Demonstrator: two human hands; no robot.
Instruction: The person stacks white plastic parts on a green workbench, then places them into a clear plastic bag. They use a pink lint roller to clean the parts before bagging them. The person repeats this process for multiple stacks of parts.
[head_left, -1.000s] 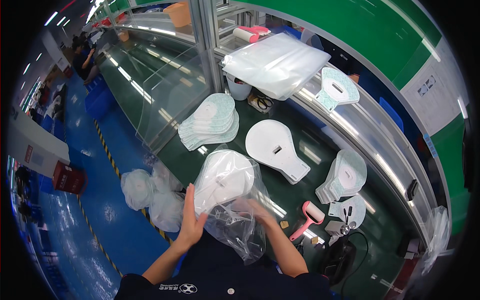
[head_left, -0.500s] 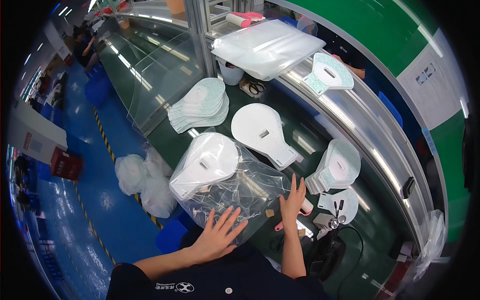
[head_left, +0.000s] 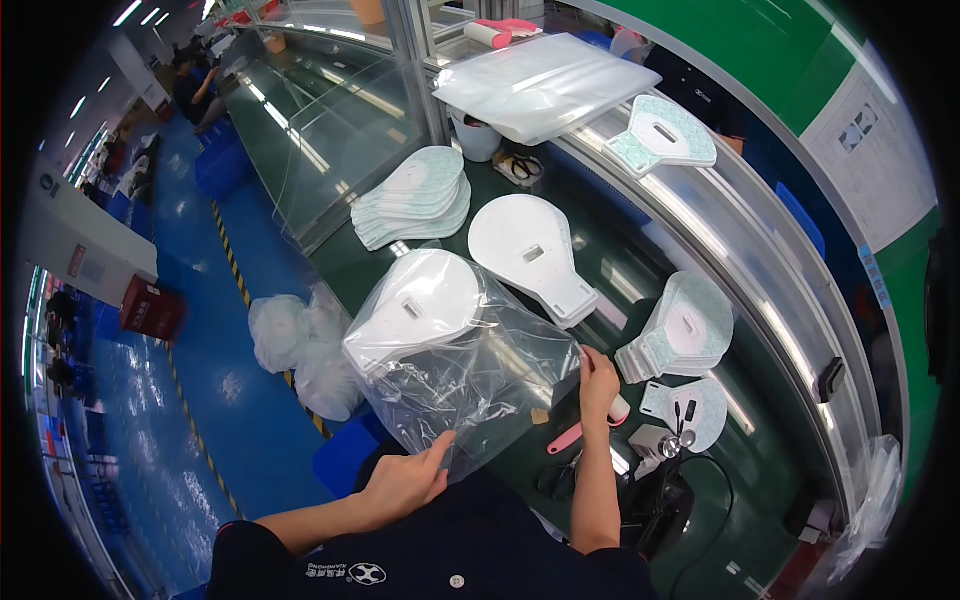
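A clear plastic bag [head_left: 510,365] lies on the dark green bench in front of me, with a white paddle-shaped panel [head_left: 425,300] in its far part. My left hand [head_left: 405,485] pinches the bag's near edge between thumb and fingers. At the bag's right corner, my right hand [head_left: 598,388] grips the film with closed fingers. The near part of the bag is wrinkled and holds no panel. Just beyond it rests a second white panel [head_left: 525,245] with a small slot. A lint roller with a pink handle [head_left: 566,438] lies beside my right wrist.
Stacks of similar panels stand at the back left [head_left: 420,195] and right [head_left: 680,325]. A pile of flat plastic bags [head_left: 545,85] and another panel [head_left: 665,135] lie on the raised ledge. A metal device with a black cable [head_left: 655,445] stands at right.
Both hands were spread flat over the bag; now their fingers have closed on its near edge and right corner. The camera view has shifted slightly.
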